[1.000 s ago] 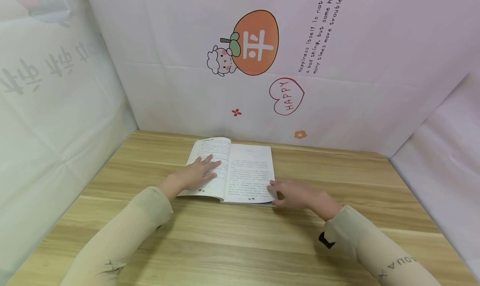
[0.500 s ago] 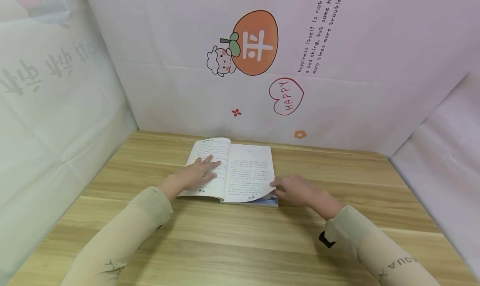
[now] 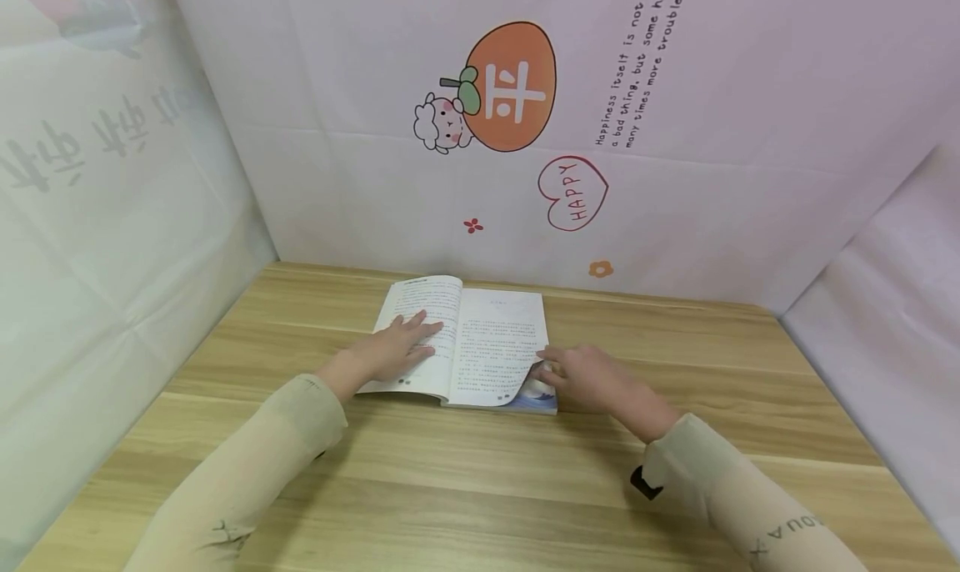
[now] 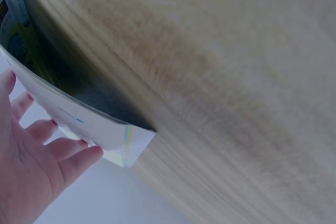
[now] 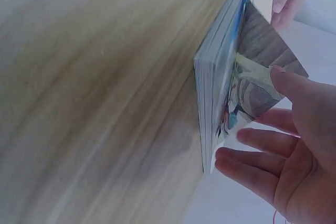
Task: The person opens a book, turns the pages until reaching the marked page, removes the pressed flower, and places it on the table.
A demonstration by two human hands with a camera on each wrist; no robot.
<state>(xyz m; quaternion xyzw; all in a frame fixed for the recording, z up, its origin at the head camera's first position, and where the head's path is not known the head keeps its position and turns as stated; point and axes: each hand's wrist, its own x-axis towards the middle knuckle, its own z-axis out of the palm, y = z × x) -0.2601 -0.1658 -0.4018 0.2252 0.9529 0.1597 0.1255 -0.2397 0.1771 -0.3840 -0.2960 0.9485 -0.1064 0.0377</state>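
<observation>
On the wooden table point(image 3: 450, 489), the book point(image 3: 455, 338) lies open. The left hand point(image 3: 386, 353) rests on its left page point(image 3: 427, 301) with fingers spread; the right hand point(image 3: 588, 376) pinches the right page point(image 3: 498, 347) between thumb and finger, its near corner bent up.

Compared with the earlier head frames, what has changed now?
The bare right hand shifted slightly forward, peeling the near outer corner of the white printed right page up and inward, exposing more of the blue illustrated page beneath. The bare left hand stayed on the white printed left page.
</observation>
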